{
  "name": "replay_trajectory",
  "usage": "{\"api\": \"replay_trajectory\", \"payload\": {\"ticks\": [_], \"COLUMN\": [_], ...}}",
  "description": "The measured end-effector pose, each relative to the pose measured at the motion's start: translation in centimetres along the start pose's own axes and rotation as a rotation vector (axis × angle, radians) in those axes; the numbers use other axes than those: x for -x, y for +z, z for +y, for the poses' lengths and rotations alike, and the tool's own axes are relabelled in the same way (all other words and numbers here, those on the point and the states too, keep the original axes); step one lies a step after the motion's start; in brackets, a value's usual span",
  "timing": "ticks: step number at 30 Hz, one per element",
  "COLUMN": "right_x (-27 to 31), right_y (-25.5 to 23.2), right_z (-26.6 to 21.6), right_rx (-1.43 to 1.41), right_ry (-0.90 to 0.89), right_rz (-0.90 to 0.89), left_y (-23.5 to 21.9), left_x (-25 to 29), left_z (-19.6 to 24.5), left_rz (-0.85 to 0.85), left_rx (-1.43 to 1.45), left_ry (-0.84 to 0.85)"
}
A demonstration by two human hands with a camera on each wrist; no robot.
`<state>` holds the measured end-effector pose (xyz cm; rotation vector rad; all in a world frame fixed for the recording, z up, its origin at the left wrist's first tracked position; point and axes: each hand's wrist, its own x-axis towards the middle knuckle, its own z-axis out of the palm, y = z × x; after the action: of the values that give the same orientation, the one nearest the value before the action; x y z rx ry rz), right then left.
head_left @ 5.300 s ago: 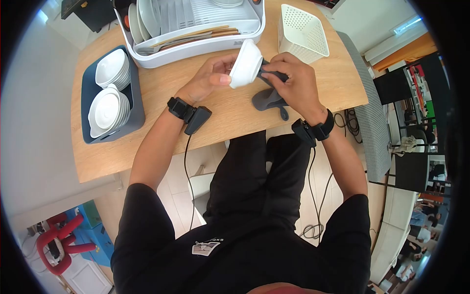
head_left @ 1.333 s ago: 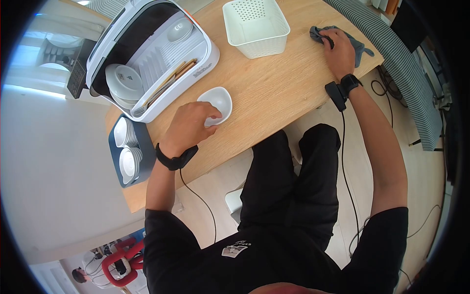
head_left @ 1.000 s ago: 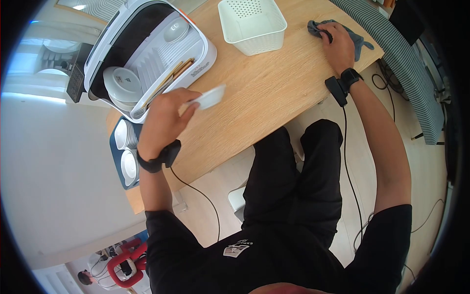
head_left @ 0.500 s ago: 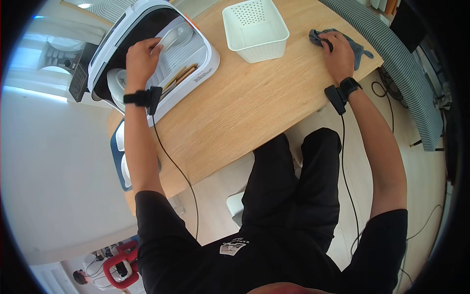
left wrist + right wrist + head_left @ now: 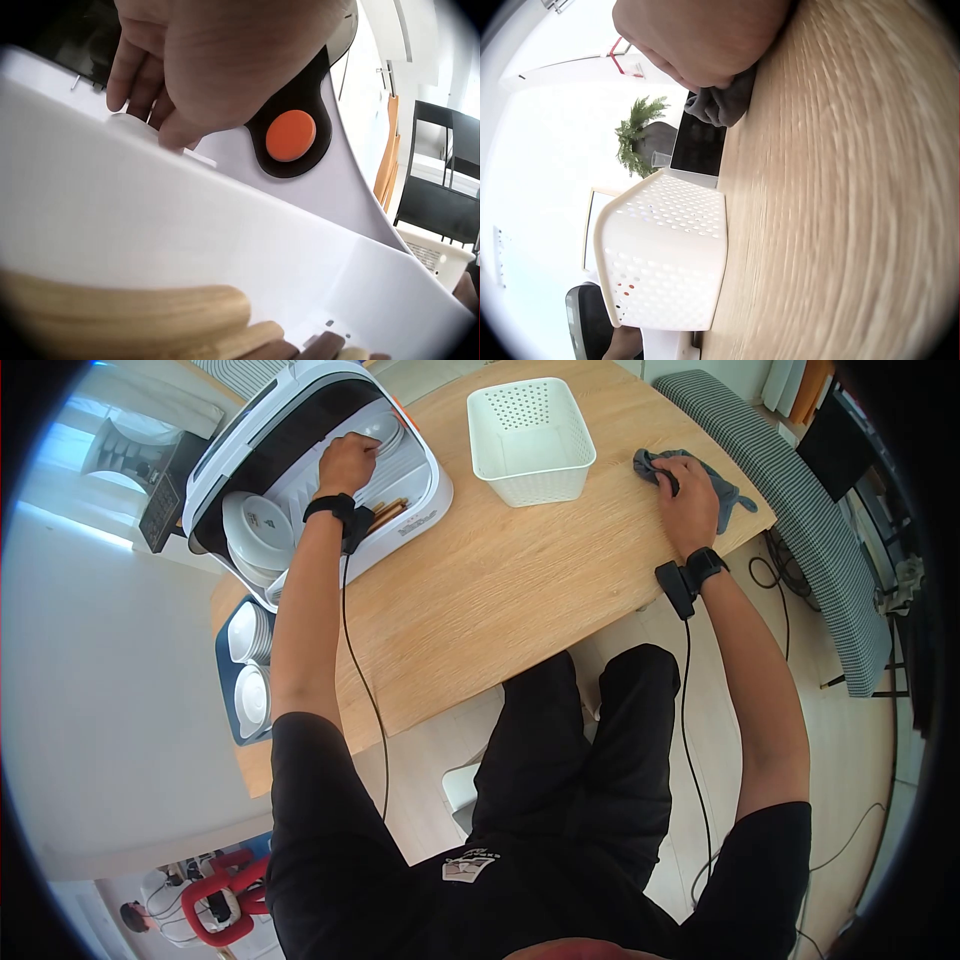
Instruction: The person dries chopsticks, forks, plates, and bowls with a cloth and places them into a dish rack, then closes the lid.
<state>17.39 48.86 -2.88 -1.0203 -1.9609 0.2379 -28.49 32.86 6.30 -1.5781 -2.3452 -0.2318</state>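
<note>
My left hand is inside the white dish rack, pinching a white bowl at its far right end. In the left wrist view thumb and fingers meet at the bowl's thin rim, mostly hidden by the rack's front wall. Another white bowl stands right by it in the rack. At the table's right end my right hand grips a bunched grey cloth against the tabletop. The right wrist view shows curled fingers over a fold of the cloth.
White plates stand at the rack's left; chopsticks and utensils lie in its front trough. A white perforated basket sits between the hands. Stacked white bowls fill a blue bin at the left. Cables hang from both wrists.
My left hand has picked the bowl up from the table and carried it into the rack's far right part. Earlier both hands held bowl and cloth together; the right hand then moved right with the cloth.
</note>
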Motion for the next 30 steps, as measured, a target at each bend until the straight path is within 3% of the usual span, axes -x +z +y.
{"api": "replay_trajectory", "payload": {"ticks": [1,5,10,15,17,18,25,27,30], "right_x": [0.0,0.1,0.0,0.0,-0.1,-0.1,-0.3,0.1,-0.3], "right_y": [0.0,0.0,0.1,0.4,0.2,0.4,0.5,0.1,0.5], "right_z": [0.0,-0.1,0.2,0.8,0.3,0.6,0.0,-0.7,-0.5], "right_rx": [-0.001,-0.008,-0.027,-0.013,0.023,-0.008,0.02,0.001,0.01], "right_ry": [-0.006,0.013,0.001,-0.094,-0.128,-0.147,-0.199,-0.115,-0.133], "right_rz": [0.0,0.002,0.008,0.038,0.015,0.012,-0.055,-0.065,-0.049], "left_y": [0.3,0.2,-2.9,-8.4,-9.3,-10.3,-12.8,-13.6,-15.2], "left_x": [0.0,0.6,3.9,12.4,16.5,18.8,32.1,34.4,36.8], "left_z": [-0.2,0.0,1.8,5.1,5.2,5.5,2.7,1.6,0.4], "left_rz": [-0.065,-0.039,0.09,0.134,0.252,0.187,0.25,0.284,0.329], "left_rx": [0.029,0.164,0.257,0.512,0.549,0.593,0.322,0.297,0.192], "left_ry": [-0.012,-0.003,0.043,0.02,0.163,0.085,-0.145,-0.205,-0.375]}}
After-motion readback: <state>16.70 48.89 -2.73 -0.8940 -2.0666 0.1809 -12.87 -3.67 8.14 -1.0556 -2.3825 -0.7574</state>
